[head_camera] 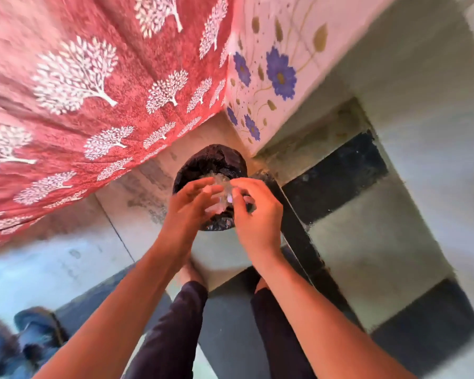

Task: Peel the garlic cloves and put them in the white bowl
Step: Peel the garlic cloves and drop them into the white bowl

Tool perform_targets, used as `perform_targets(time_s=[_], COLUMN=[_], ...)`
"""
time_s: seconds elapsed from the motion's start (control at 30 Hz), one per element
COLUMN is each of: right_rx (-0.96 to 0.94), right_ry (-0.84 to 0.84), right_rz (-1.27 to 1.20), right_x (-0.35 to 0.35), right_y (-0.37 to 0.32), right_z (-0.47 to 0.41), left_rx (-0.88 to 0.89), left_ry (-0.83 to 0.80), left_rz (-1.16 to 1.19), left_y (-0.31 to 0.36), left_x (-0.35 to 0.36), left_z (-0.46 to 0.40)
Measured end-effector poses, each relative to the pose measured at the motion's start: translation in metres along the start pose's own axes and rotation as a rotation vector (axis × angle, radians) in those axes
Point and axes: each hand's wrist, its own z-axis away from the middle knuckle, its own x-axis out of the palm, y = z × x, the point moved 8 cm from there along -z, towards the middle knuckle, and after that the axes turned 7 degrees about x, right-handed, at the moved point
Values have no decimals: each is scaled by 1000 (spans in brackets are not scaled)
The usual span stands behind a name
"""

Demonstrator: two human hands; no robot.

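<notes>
I stand over a bin lined with a black bag [203,162] on the floor. Both my hands meet just above its mouth. My left hand [189,206] is cupped with its fingers reaching right, and thin whitish garlic peels [221,187] lie against them. My right hand [255,214] has its fingers curled and pinches at the same peels from the right. The picture is blurred, so I cannot make out any single clove. The white bowl is out of view.
A red cloth with white tree prints [88,99] hangs at the left. A white cloth with blue flowers [274,69] hangs behind the bin. The floor has grey and black tiles [337,176]. Blue sandals [36,335] lie at the lower left, and my legs [175,324] are below.
</notes>
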Motion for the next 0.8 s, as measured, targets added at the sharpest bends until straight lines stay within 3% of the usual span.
perform_targets(time_s=[0.13,0.33,0.53,0.67,0.8], right_rx=[-1,8,-23,-45,-76], right_ry=[133,343,558,650,630], right_rz=[-109,-173,-64,100,222], right_x=[-110,-257,-382,-450,-490], right_y=[-101,-169,-167,-147,-119], right_z=[34,75,110,120,113], left_rx=[142,234,314,560,854], left_ry=[-120,-261,-451,-563,-531], left_rz=[-157,-141,-188,-542,-861], left_y=[111,197,227,228,227], left_x=[58,154,262,345,411], left_z=[85,185,243,253,249])
